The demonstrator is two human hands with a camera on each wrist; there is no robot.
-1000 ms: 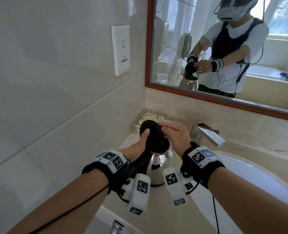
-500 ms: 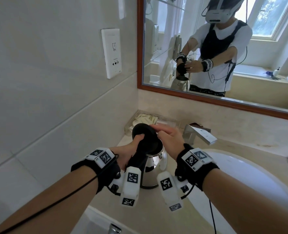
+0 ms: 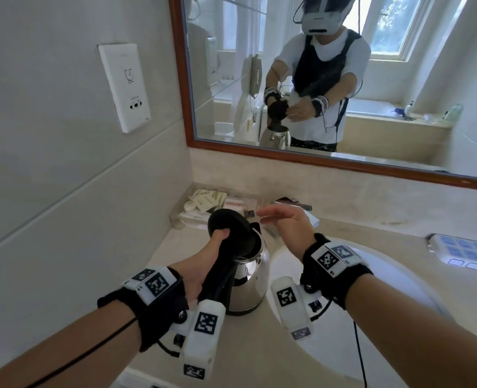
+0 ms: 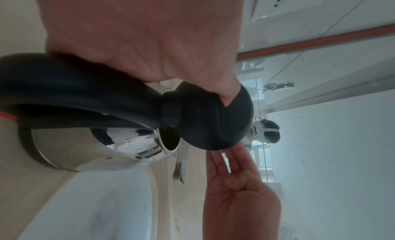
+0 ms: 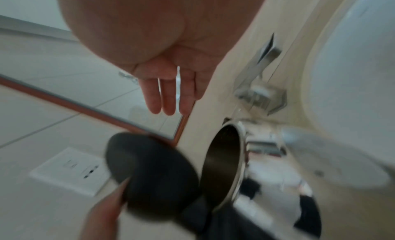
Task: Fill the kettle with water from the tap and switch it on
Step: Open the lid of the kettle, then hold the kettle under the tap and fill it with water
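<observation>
The steel kettle (image 3: 250,284) stands on the counter left of the basin (image 3: 394,278). Its black lid (image 3: 229,233) is tipped up and the mouth (image 5: 222,159) shows dark inside. My left hand (image 3: 203,264) grips the black handle (image 4: 74,91), thumb pressed against the raised lid (image 4: 213,118). My right hand (image 3: 285,222) hovers just right of the lid, fingers (image 5: 169,95) straight and holding nothing. The chrome tap (image 5: 258,91) sits behind the kettle at the basin's rim, partly hidden by my right hand in the head view.
A clear tray of toiletry packets (image 3: 212,200) lies in the back corner. A white socket plate (image 3: 125,88) is on the left wall, and a wood-framed mirror (image 3: 329,161) hangs above the counter. A blue-and-white item (image 3: 461,250) sits at the right.
My right hand has let go of the lid and drawn away to the right, fingers straightened. The lid stays tipped up under my left thumb. The kettle has not moved.
</observation>
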